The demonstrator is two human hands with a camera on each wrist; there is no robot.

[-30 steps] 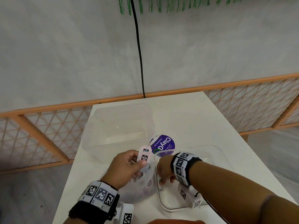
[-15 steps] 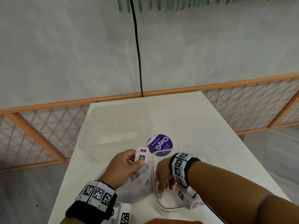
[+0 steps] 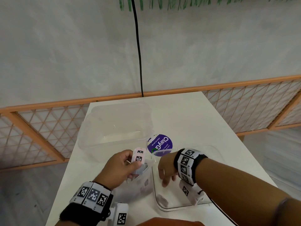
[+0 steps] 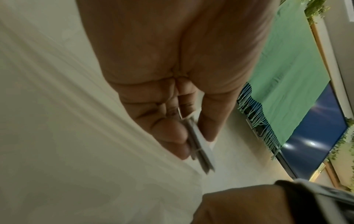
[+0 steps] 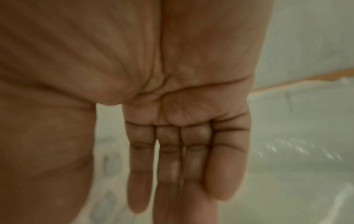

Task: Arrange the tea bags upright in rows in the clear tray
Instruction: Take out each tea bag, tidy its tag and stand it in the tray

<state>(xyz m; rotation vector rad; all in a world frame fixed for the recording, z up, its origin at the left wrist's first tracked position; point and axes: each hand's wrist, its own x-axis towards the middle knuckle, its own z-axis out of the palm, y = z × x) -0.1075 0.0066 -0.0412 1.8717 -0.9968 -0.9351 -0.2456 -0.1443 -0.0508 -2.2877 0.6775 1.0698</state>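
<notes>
My left hand [image 3: 135,162] pinches a small stack of pink tea bags [image 3: 138,157] between thumb and fingers, held above a crumpled clear bag [image 3: 141,185] with more tea bags inside. In the left wrist view the stack of tea bags [image 4: 199,145] shows edge-on in my left hand [image 4: 193,141]. My right hand [image 3: 164,181] reaches down into the shallow clear tray [image 3: 172,209] with straight fingers. In the right wrist view my right hand [image 5: 172,181] holds nothing. A small pale tea bag [image 3: 161,199] sits in the tray's near left corner.
A large clear tub [image 3: 114,128] stands on the white table [image 3: 195,119] behind the hands. A round purple lid [image 3: 160,144] lies between the tub and the tray. An orange lattice rail [image 3: 244,103] and a wall close off the far side.
My right hand has moved down from beside the tea bag stack into the tray, and its fingers have straightened. My left hand has kept hold of the stack, almost in place.
</notes>
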